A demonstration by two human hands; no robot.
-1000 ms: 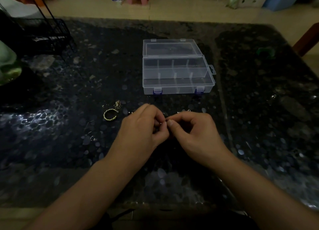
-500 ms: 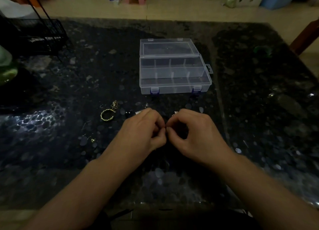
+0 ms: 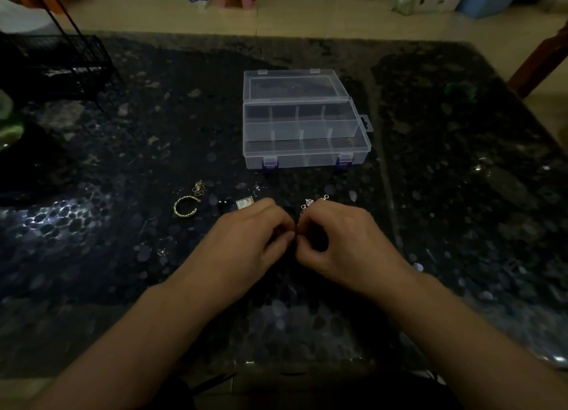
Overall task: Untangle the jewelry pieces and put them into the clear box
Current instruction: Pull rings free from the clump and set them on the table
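A dim room with a pale tiled floor; in front of us, a dark speckled stone table (image 3: 461, 194). Near its middle stands the clear box (image 3: 304, 132), lid thrown back flat away from us, long axis running left to right, its divided compartments facing up and blue latches on the near wall. We bring our left hand (image 3: 246, 243) and right hand (image 3: 344, 240) together just above the table, nearer to us than the box, fingers curled, thumb and forefinger tips meeting. Both pinch a thin silver chain (image 3: 313, 203), of which a short length emerges beyond the right knuckles, pointing away and to the right; the pinched part is hidden. To the left lie a braided gold open ring (image 3: 185, 207), gap turned to the far right, a small gold tangle (image 3: 198, 187) just beyond it, and a small square silver piece (image 3: 244, 202) beside the left knuckles. A black wire rack (image 3: 61, 62) occupies the far left corner.
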